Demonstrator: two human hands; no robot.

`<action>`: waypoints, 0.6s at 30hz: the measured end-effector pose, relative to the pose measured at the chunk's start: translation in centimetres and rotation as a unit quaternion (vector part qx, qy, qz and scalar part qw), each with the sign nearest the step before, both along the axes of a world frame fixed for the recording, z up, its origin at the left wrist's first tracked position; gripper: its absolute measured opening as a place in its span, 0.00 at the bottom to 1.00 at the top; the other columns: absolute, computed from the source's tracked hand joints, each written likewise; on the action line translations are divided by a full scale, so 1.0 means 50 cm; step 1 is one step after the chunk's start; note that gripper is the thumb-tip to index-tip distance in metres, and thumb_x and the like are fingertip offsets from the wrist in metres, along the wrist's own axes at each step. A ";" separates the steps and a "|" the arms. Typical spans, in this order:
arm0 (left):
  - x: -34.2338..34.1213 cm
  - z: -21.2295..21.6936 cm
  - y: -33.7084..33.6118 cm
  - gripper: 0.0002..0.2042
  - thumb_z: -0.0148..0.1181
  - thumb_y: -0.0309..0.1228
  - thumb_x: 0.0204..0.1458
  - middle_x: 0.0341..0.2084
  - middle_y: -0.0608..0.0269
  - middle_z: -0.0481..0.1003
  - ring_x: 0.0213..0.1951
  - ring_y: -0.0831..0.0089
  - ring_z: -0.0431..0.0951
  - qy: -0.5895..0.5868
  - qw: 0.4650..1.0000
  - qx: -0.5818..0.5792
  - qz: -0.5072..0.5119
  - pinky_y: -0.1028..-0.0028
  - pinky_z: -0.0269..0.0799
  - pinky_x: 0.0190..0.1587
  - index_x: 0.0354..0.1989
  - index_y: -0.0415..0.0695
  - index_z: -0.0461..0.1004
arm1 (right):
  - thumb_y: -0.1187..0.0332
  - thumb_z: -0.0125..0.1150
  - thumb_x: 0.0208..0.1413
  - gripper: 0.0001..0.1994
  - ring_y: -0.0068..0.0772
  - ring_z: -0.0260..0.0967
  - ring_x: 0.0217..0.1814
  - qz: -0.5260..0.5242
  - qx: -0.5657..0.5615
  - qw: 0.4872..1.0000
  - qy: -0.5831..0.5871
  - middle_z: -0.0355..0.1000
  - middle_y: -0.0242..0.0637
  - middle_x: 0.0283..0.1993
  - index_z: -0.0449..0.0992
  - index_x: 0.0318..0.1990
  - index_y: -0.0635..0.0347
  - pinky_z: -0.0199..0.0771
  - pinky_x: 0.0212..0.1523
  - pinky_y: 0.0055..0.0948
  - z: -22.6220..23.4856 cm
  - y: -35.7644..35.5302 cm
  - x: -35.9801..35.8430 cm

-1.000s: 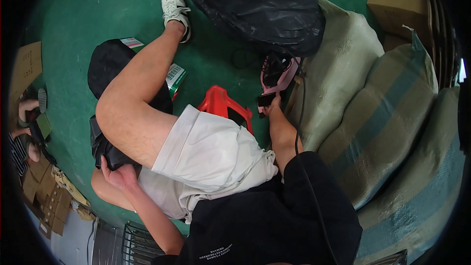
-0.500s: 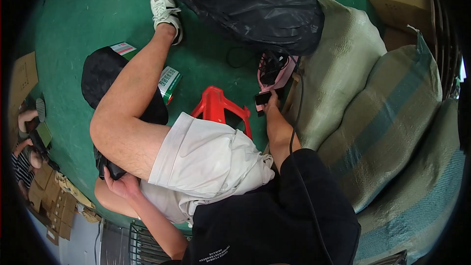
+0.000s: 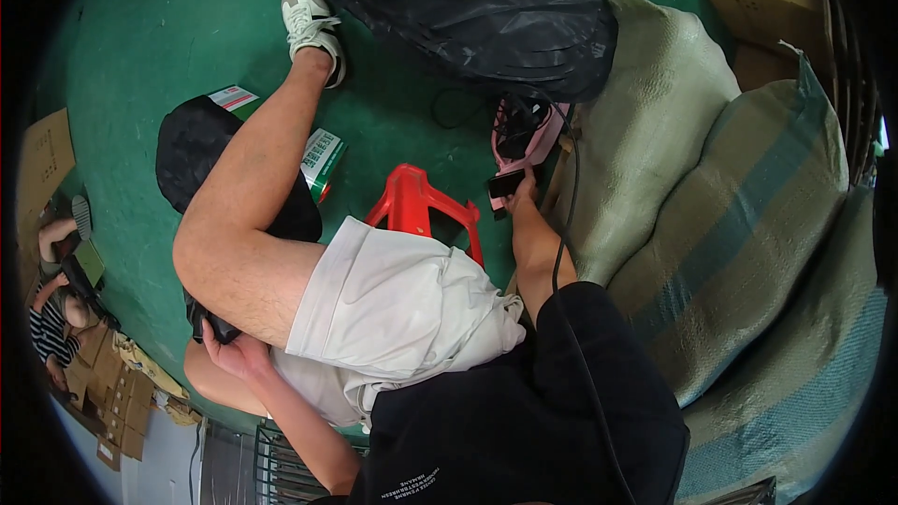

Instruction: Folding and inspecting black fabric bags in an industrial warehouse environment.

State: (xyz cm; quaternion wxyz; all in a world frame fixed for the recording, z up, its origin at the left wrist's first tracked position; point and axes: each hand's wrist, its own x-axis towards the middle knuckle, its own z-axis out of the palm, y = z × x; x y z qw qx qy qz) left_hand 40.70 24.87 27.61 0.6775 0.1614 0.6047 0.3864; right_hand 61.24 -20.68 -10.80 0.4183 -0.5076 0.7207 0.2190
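My left hand [image 3: 241, 355] is closed at the edge of a dark black item [image 3: 217, 325] beside my bent knee; the leg hides most of that item, so its kind is unclear. Out to the right, my right hand [image 3: 526, 191] grips a flat black phone-like object [image 3: 506, 184]. It is held at the near end of a pink open bag or case [image 3: 540, 147] with black cables [image 3: 519, 123] inside. A black fabric bag [image 3: 192, 151] lies behind my raised leg. The red plastic stool [image 3: 408, 198] stands between my leg and right arm.
Full woven sacks [image 3: 655, 122] line the right side. A large black plastic bag [image 3: 477, 14] lies ahead. Green-and-white boxes [image 3: 323, 155] rest on the green floor. A black cable [image 3: 572, 224] crosses my right arm. Another person [image 3: 56, 318] sits at far left near cardboard [image 3: 112, 393].
Both my hands stay almost in place, holding the same things. The view shifts slightly, and the person at far left moves an arm.
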 end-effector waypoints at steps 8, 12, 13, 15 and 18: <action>0.014 -0.011 -0.003 0.22 0.56 0.33 0.53 0.56 0.56 0.69 0.60 0.59 0.65 -0.007 1.000 -0.001 -0.009 0.60 0.56 0.64 0.56 0.37 0.68 | 0.40 0.66 0.37 0.32 0.36 0.59 0.33 0.006 -0.017 0.999 -0.044 0.67 0.35 0.38 0.71 0.46 0.52 0.66 0.34 0.37 -0.007 -0.023 0.001; -0.003 -0.004 0.004 0.22 0.56 0.33 0.53 0.56 0.56 0.69 0.60 0.60 0.65 -0.018 1.000 0.002 -0.019 0.60 0.55 0.65 0.56 0.37 0.67 | 0.41 0.67 0.37 0.32 0.36 0.60 0.34 -0.006 0.000 0.999 -0.038 0.68 0.35 0.39 0.71 0.47 0.51 0.66 0.36 0.39 0.016 0.007 -0.003; -0.007 -0.004 0.005 0.22 0.56 0.33 0.53 0.56 0.56 0.69 0.60 0.60 0.65 -0.017 1.000 0.004 -0.017 0.60 0.55 0.65 0.56 0.37 0.67 | 0.42 0.67 0.37 0.32 0.36 0.60 0.35 -0.011 0.012 0.999 -0.043 0.67 0.35 0.40 0.71 0.48 0.51 0.66 0.37 0.39 0.022 0.013 -0.003; -0.008 -0.008 0.005 0.23 0.56 0.33 0.53 0.57 0.56 0.68 0.61 0.60 0.64 -0.016 1.000 0.008 -0.010 0.58 0.54 0.65 0.57 0.38 0.67 | 0.42 0.67 0.37 0.32 0.37 0.60 0.36 -0.015 0.024 0.998 -0.049 0.67 0.36 0.41 0.70 0.48 0.50 0.66 0.38 0.40 0.025 0.015 -0.003; 0.001 -0.003 -0.002 0.23 0.56 0.33 0.53 0.58 0.56 0.68 0.62 0.59 0.63 -0.026 1.000 -0.008 -0.012 0.57 0.53 0.66 0.57 0.38 0.66 | 0.42 0.67 0.37 0.33 0.37 0.60 0.40 -0.010 0.027 0.999 -0.039 0.66 0.37 0.44 0.69 0.50 0.50 0.66 0.39 0.41 0.017 0.001 -0.001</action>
